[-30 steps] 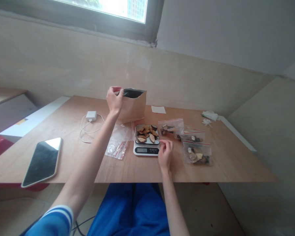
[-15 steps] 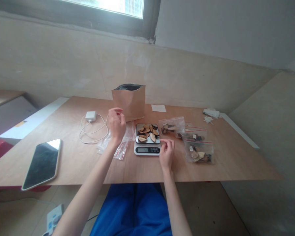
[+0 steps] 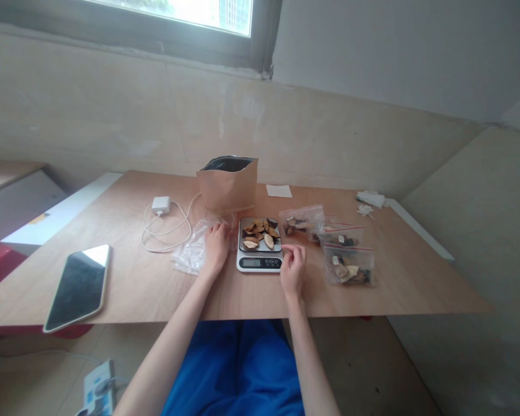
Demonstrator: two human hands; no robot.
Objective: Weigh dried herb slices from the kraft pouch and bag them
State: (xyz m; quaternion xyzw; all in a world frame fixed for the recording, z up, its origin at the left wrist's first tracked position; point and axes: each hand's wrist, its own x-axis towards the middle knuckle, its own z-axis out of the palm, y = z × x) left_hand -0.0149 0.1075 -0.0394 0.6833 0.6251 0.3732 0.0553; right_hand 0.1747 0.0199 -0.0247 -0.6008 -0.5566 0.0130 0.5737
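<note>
Near the middle of the frame, a small kitchen scale [image 3: 260, 251] stands on the wooden table [image 3: 372, 294]. On its plate lies a heap of dried slices [image 3: 260, 233], brown and pale, some with dark edges. The display at the front of the scale is too small to read.

The left hand [image 3: 216, 245] lies just left of the scale, palm down, on a pile of empty clear zip bags [image 3: 190, 254]. Its fingers are stretched forward and only loosely bent, pressing on the plastic; I cannot tell if they pinch a bag. The right hand [image 3: 292, 268] is at the right front corner of the scale. Its fingers are curled in, thumb and forefinger close together near the scale's edge; if something is between them, it is too small to see.

Right of the scale, three filled zip bags [image 3: 349, 268] with similar slices lie in a row going to the lower right. Behind the scale stands a brown paper pouch [image 3: 228, 188], upright and open at the top. Left of it lie a white charger [image 3: 160, 204] with its coiled cable. A phone [image 3: 78, 286] lies screen up at the left edge of the table. A white paper slip [image 3: 279, 191] and some crumpled white paper [image 3: 370, 200] are near the far edge.
</note>
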